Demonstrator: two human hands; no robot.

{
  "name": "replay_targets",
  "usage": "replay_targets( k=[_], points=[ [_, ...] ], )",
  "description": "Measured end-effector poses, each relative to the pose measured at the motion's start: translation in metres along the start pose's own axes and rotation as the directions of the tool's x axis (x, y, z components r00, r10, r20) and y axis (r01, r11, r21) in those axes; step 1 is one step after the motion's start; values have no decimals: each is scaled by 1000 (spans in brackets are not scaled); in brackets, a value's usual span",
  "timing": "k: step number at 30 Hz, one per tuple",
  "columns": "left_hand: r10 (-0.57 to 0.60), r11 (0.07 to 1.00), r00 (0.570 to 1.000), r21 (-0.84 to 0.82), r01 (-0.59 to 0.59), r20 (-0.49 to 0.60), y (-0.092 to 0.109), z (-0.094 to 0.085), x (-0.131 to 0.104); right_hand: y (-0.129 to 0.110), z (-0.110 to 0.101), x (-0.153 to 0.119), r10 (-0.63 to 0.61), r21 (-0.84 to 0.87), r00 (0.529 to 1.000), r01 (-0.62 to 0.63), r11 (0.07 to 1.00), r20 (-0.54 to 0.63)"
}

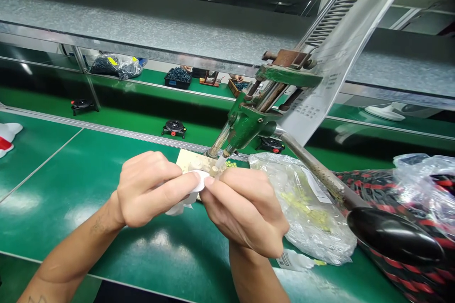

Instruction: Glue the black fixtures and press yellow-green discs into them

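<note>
Between both hands is a small, smooth white piece (202,180) with a rounded edge; its exact kind I cannot make out. My left hand (151,189) pinches it between thumb and curled fingers. From the other side, my right hand (245,208) is closed, its thumb and forefinger tips at the piece's right edge. More crumpled white material (177,207) hangs below my left fingers. Just beyond the fingertips stands a green hand-lever press (249,123), its tip over a pale base board (186,158) that my hands partly hide. Small yellow-green pieces (231,164) lie beside the press tip.
A clear plastic bag (305,199) with yellow-green pieces lies right of my hands, near a small translucent bottle (295,260). The press lever's black knob (394,234) juts out over a red-and-black woven bundle (377,189). Beyond is a conveyor with black round fixtures (174,128).
</note>
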State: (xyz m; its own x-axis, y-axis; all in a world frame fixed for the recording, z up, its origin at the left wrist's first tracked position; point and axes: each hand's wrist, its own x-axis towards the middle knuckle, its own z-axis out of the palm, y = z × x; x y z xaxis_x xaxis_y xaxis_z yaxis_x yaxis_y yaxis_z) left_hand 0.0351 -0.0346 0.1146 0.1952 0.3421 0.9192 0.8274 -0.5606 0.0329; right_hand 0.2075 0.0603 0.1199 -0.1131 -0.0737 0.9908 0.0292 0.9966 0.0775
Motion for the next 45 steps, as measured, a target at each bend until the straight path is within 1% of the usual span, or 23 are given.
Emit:
replay_targets(
  k=[3, 6, 11, 15, 18, 21, 26, 29, 31, 34, 36, 37, 39, 40, 41, 42, 43, 44, 45],
  points=[
    [35, 998, 998, 51, -33, -50, 2, 1, 3, 0, -2, -2, 1, 1, 1000, -1, 1000, 27],
    [45, 997, 997, 68, -41, -64, 4, 2, 9, 1, -4, -3, -3, 5, 998, 3, 1000, 66],
    [54, 995, 993, 87, -45, -102, 2, 4, 12, 2, 0, 1, -5, 30, 998, 3, 1000, 64],
    [39, 997, 988, 71, -29, -149, -1, 8, 12, 1, 3, 6, 87, 91, 995, -92, 992, 56],
    [44, 997, 985, 62, -34, -166, -2, 9, 13, 0, 4, 8, 159, 142, 987, -158, 977, 2],
    [56, 997, 984, 62, -46, -169, -3, 9, 13, 0, 4, 10, 215, 162, 976, -208, 965, -23],
    [61, 996, 984, 80, -48, -168, -3, 9, 15, 0, 5, 11, 227, 226, 971, -237, 945, 69],
    [58, 995, 984, 85, -44, -167, -2, 9, 17, 0, 5, 12, 242, 236, 965, -259, 936, 99],
    [55, 996, 987, 81, -44, -149, -2, 9, 18, -1, 4, 12, 249, 229, 962, -270, 935, 113],
    [55, 997, 994, 67, -49, -92, 0, 9, 19, -2, 2, 11, 263, 213, 956, -285, 934, 127],
    [32, 999, 997, 44, -29, -67, 0, 10, 20, -3, 1, 12, 328, 246, 934, -354, 903, 140],
    [3, 1000, 998, 14, -2, -56, 1, 9, 21, -3, 1, 12, 381, 284, 910, -413, 865, 164],
    [-97, 990, 995, -106, 95, -15, 2, 7, 23, -2, 1, 13, 487, 384, 833, -553, 739, 262],
    [-166, 968, 986, -186, 168, 26, 2, 5, 25, -2, 1, 14, 522, 427, 789, -615, 663, 324],
    [-239, 931, 968, -264, 252, 79, 2, 3, 26, -1, 2, 14, 541, 458, 748, -663, 592, 384],
    [-311, 880, 940, -332, 340, 139, 2, 1, 27, -1, 2, 14, 547, 477, 719, -694, 539, 428],
    [-378, 819, 906, -386, 423, 192, 2, -1, 28, 0, 2, 14, 546, 482, 701, -713, 509, 459],
    [-437, 756, 869, -429, 494, 231, 1, -2, 29, 0, 2, 14, 541, 472, 693, -721, 507, 477],
    [-490, 694, 833, -463, 551, 257, 0, -2, 30, 0, 3, 13, 536, 443, 689, -724, 528, 488]
  ],
)
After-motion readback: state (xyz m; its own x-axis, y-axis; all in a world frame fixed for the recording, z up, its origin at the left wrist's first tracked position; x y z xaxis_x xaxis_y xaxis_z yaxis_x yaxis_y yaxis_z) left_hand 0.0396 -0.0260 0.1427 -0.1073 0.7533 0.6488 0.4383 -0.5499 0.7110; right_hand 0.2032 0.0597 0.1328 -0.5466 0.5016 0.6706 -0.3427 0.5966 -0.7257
